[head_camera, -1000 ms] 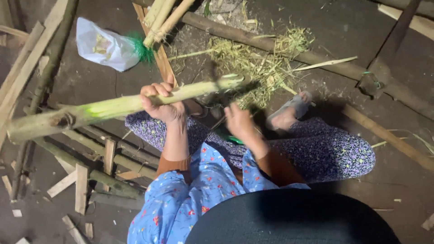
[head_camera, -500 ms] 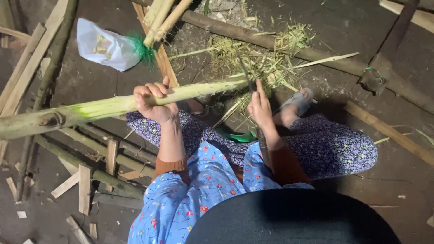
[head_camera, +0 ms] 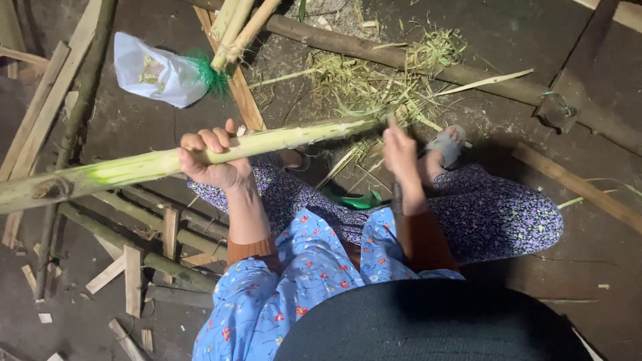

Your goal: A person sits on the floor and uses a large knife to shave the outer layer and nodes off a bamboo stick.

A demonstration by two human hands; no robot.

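So the person sits on the dark floor (head_camera: 154,113) with a long green bamboo stalk (head_camera: 200,157) laid across the knees, running from far left over to about the middle of the shot. The left hand (head_camera: 212,159) is wrapped tight around the stalk from underneath, fingers curled over the top. The right hand (head_camera: 402,155) sits at the stalk's right end, closed on what looks like a thin knife handle (head_camera: 397,200); the blade itself is too blurred to make out.

Progress-wise, it looks partway. The right half of the stalk is pale and stripped, with just a bright green patch left of the gripping hand, while the far left end is rough, brown and knotty, so that part seems untouched. A pile of shavings (head_camera: 374,80) lies on the floor just past the stalk's tip, so a fair bit of peeling is done already.

Around that: more cut stalks (head_camera: 234,23) at the top, a white plastic bag (head_camera: 154,70), wood scraps (head_camera: 134,277) at lower left, and a grey sandal (head_camera: 445,144).
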